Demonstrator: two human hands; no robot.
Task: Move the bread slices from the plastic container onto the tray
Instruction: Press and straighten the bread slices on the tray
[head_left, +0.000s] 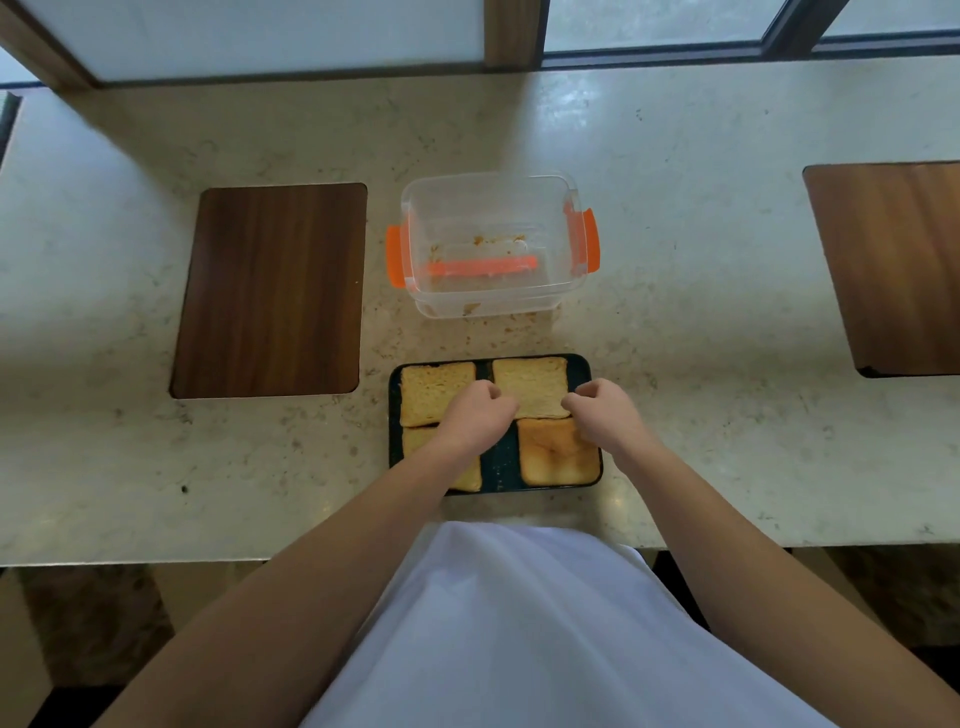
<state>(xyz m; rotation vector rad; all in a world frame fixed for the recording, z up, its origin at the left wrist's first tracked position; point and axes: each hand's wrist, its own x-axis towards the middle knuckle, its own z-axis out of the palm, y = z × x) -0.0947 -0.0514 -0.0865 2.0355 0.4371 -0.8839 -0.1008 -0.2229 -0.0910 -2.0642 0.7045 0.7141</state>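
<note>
A dark tray (497, 467) lies on the counter right in front of me and carries several bread slices. A pale slice (434, 391) is at its far left and another pale slice (532, 384) at its far right. A browner slice (556, 457) sits near right, and my left forearm partly hides the slice at near left (470, 478). My left hand (475, 415) and my right hand (605, 413) pinch the near corners of the far right slice. Beyond the tray stands the clear plastic container (493, 244) with orange clips, holding only crumbs.
A dark wooden board (270, 288) lies on the stone counter to the left of the container. Another wooden board (893, 265) lies at the far right. Crumbs are scattered between container and tray. Window frames run along the back edge.
</note>
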